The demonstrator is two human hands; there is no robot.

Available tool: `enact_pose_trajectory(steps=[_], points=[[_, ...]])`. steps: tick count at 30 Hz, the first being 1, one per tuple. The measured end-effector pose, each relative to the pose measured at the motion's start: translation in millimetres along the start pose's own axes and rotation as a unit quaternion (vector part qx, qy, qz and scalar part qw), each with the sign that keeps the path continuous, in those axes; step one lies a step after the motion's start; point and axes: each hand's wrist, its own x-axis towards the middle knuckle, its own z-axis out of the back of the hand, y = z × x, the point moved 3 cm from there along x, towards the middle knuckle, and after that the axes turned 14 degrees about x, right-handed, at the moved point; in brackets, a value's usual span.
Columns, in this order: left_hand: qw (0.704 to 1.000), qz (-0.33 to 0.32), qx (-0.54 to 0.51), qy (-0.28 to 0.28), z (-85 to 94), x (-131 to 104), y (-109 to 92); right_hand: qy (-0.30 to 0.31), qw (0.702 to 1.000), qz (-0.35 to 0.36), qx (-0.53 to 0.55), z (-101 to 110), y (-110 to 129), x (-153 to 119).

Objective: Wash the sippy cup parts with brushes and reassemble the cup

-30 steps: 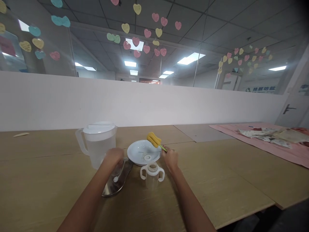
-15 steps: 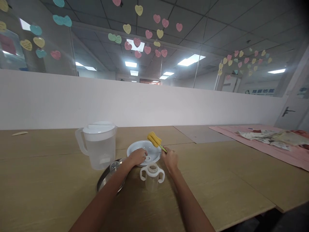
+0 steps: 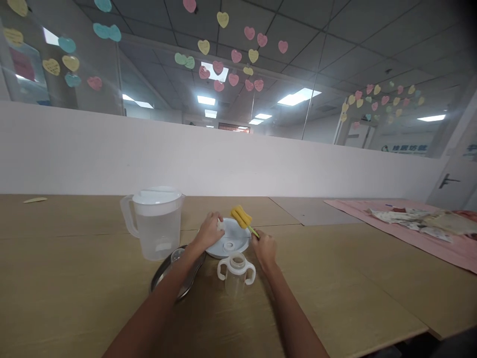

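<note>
My right hand [image 3: 265, 247] is closed round the green handle of a bottle brush [image 3: 241, 217], whose yellow sponge head points up and left over a white bowl [image 3: 238, 247]. Above the bowl's left side, my left hand [image 3: 209, 231] is closed on a small whitish piece [image 3: 220, 225], too small to name. A ring-shaped white part [image 3: 229, 245] lies inside the bowl. In front of the bowl, between my forearms, a clear baby bottle [image 3: 235, 276] with two white handles stands upright without a lid.
A lidded clear pitcher [image 3: 159, 226] stands at left. Near it, partly behind my left forearm, a metal tray [image 3: 158, 276] holds a clear cup-like piece [image 3: 177, 255]. Papers lie on a pink cloth [image 3: 447, 243] at the right. A white wall [image 3: 238, 161] runs behind the table.
My left hand has risen out of the bowl and moved up and left, now with the small whitish piece in its fingers. The brush in my right hand has hardly moved.
</note>
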Motion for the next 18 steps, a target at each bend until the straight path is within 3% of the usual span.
enact_pose_trajectory(steps=[4,8,14,18], points=[[0.988,-0.010,-0.136,-0.079,41.3,0,-6,0.026,0.999,0.021,-0.015,-6,2,-2],[0.952,-0.062,-0.289,-0.082,65.9,-7,-19,0.049,0.997,0.048,-0.017,-10,5,-4],[0.938,-0.071,-0.336,-0.049,68.4,-13,-26,-0.055,0.998,0.014,0.043,-2,-1,-3],[0.929,-0.053,-0.364,-0.024,66.1,-11,-26,-0.026,0.998,0.037,0.047,-8,0,-3]])
